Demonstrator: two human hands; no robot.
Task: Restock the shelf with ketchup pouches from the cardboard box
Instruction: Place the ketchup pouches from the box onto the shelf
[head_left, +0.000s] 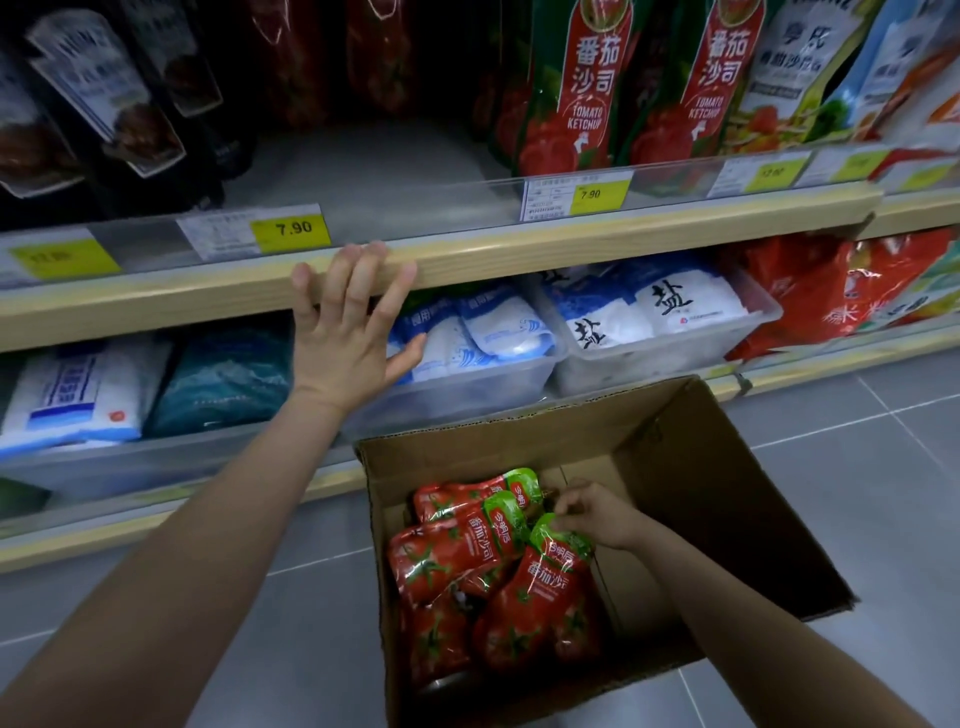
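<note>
An open cardboard box (701, 467) stands on the floor below the shelves, with several red and green ketchup pouches (457, 556) piled in its left half. My right hand (592, 512) reaches into the box and pinches the green top of one pouch (545, 577). My left hand (348, 322) rests with spread fingers against the wooden front edge of the shelf (519, 249). Behind that edge the shelf has a bare gap (374, 176), and two tall ketchup pouches (582, 88) stand to the right of it.
Dark sauce pouches (104, 104) hang at the upper left. Yellow price tags (291, 228) line the shelf rail. On the lower shelf, clear bins (660, 364) hold white salt bags, with red bags (841, 291) further right. Grey floor tiles surround the box.
</note>
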